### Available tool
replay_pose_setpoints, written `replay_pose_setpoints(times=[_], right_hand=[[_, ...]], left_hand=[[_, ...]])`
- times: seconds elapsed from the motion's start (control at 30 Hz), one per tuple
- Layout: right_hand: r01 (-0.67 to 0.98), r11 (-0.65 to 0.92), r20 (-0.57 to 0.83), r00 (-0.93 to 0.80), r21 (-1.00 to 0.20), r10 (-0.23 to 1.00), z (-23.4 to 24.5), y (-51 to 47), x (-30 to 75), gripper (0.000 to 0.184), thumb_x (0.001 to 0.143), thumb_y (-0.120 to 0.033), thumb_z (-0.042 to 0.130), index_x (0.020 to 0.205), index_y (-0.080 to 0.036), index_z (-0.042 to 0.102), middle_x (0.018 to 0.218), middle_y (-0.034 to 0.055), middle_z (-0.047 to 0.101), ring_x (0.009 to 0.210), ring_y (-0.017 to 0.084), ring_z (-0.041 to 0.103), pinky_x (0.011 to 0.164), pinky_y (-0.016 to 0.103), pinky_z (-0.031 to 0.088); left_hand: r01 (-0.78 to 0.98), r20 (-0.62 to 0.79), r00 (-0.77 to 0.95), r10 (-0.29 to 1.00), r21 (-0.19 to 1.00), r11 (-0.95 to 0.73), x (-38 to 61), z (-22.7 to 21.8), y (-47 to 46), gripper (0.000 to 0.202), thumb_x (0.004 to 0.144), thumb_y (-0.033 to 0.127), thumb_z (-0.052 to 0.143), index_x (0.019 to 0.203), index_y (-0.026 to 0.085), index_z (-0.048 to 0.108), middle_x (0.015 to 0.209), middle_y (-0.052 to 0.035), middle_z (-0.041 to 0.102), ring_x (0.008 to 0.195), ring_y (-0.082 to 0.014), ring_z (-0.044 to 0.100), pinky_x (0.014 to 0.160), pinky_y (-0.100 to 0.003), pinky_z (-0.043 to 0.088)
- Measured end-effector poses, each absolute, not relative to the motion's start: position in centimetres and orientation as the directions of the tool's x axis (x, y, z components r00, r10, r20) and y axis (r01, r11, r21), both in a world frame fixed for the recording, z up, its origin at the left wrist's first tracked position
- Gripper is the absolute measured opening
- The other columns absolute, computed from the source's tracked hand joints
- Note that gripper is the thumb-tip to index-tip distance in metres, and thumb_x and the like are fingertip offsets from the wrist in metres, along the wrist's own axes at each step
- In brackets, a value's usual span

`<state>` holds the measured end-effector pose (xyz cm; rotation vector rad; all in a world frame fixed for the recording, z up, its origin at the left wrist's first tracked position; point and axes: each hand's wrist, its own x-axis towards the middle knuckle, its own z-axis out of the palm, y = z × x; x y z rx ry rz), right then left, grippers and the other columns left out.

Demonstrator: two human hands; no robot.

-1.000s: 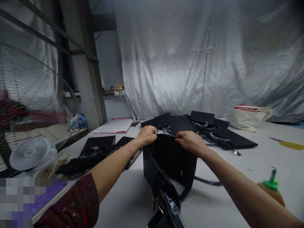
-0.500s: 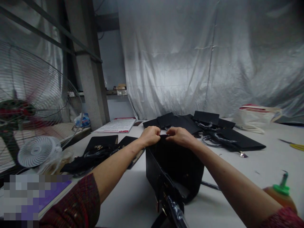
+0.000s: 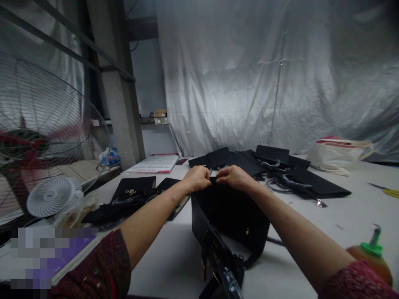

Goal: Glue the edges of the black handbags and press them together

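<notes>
A black handbag stands on the white table in front of me, its opening facing me. Inside it a small gold-coloured mark shows, and a plastic-wrapped handle hangs at the near end. My left hand pinches the far edge of the bag, fingers closed. Just beside it, my right hand grips the same edge between thumb and fingers. The fingertips of both hands are close together, and part of the edge is hidden behind them.
Several black bag pieces lie behind the hands, more black bags at left. A bottle with a green cap stands at right. There are also a small white fan, a cream cloth bag and a printed sheet.
My right hand has shifted slightly left along the edge, closer to the left hand. The bag's near part has tilted a little, and the gold-coloured mark inside shows more clearly.
</notes>
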<state>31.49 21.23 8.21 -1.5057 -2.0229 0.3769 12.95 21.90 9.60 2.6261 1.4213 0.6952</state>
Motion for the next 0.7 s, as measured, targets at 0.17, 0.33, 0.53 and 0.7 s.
replay_pose_setpoints(times=[0.17, 0.33, 0.53, 0.7], right_hand=[[0.825, 0.335, 0.330, -0.193, -0.455, 0.924, 8.4, 20.5, 30.8, 0.021, 0.074, -0.030, 0.063, 0.090, -0.023, 0.075, 0.077, -0.0015, 0.072, 0.075, 0.016, 0.064, 0.066, 0.022, 0.044], [0.905, 0.283, 0.388, -0.148, -0.318, 0.910, 8.6, 20.0, 29.6, 0.019, 0.074, -0.026, 0.058, 0.083, -0.021, 0.075, 0.079, 0.0067, 0.071, 0.082, 0.023, 0.064, 0.069, 0.028, 0.043], [0.890, 0.373, 0.357, -0.269, -0.263, 0.894, 8.9, 20.0, 29.3, 0.024, 0.078, -0.026, 0.058, 0.098, -0.026, 0.073, 0.093, 0.0024, 0.073, 0.088, 0.019, 0.065, 0.073, 0.023, 0.043], [0.890, 0.387, 0.333, -0.299, -0.241, 0.894, 9.2, 19.9, 29.7, 0.024, 0.080, -0.027, 0.057, 0.095, -0.029, 0.075, 0.087, 0.0004, 0.073, 0.085, 0.018, 0.065, 0.070, 0.023, 0.043]], left_hand=[[0.796, 0.363, 0.453, 0.814, 0.247, -0.553, 13.1, 9.8, 21.6, 0.003, 0.065, 0.018, 0.062, 0.065, 0.018, 0.065, 0.063, -0.0005, 0.061, 0.065, -0.0155, 0.057, 0.060, -0.024, 0.040], [0.808, 0.370, 0.457, 0.809, 0.208, -0.551, 13.1, 9.6, 21.8, 0.005, 0.066, 0.016, 0.060, 0.063, 0.019, 0.064, 0.064, -0.0026, 0.062, 0.070, -0.0185, 0.059, 0.063, -0.026, 0.041], [0.799, 0.366, 0.484, 0.795, 0.186, -0.572, 13.4, 9.8, 21.9, 0.004, 0.068, 0.018, 0.062, 0.064, 0.019, 0.060, 0.067, -0.0022, 0.062, 0.073, -0.0182, 0.060, 0.064, -0.026, 0.041], [0.763, 0.326, 0.445, 0.834, 0.349, -0.544, 12.6, 10.0, 20.9, 0.050, 0.053, 0.038, 0.079, 0.091, 0.019, 0.054, 0.084, -0.0015, 0.063, 0.076, -0.0181, 0.059, 0.060, -0.024, 0.041]])
